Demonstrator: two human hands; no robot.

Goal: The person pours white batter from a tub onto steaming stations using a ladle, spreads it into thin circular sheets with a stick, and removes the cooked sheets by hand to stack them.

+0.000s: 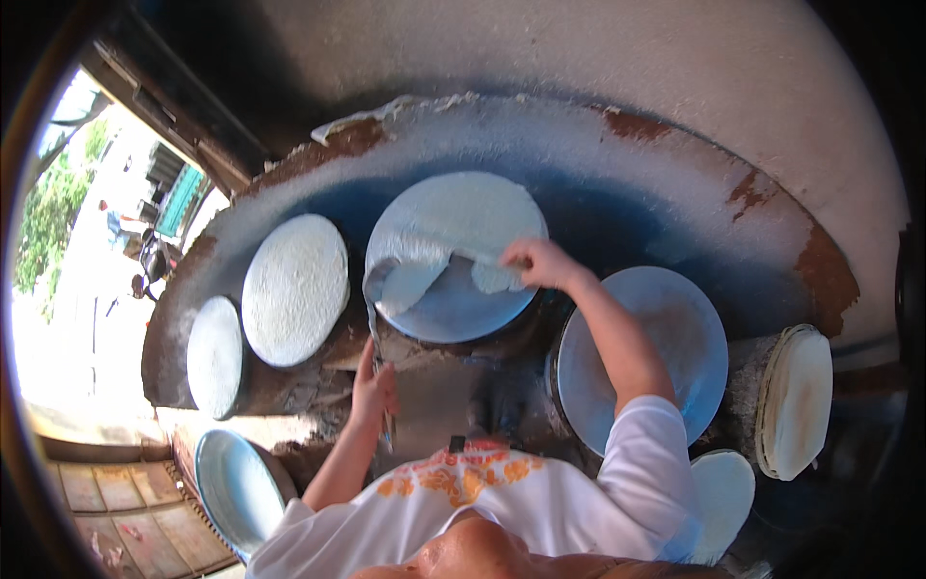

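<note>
A thin white flatbread (463,207) lies over the far part of a round griddle (458,323) in the middle. Its near edge is lifted and folded, baring the grey plate beneath. My right hand (542,262) has its fingers closed on the flatbread's right edge. My left hand (371,391) grips a long, thin tool (373,323) by its handle. The tool reaches up to the flatbread's near left edge, where a loose flap curls. Its exact tip shape is hard to make out.
Two more griddles at left carry white rounds (294,289) (214,357). A bare round griddle (641,338) stands at right, beside a stack of flatbreads (801,405). Another pale round (721,502) is near my right side. A blue basin (207,473) sits lower left. A curved wall (569,135) rises behind.
</note>
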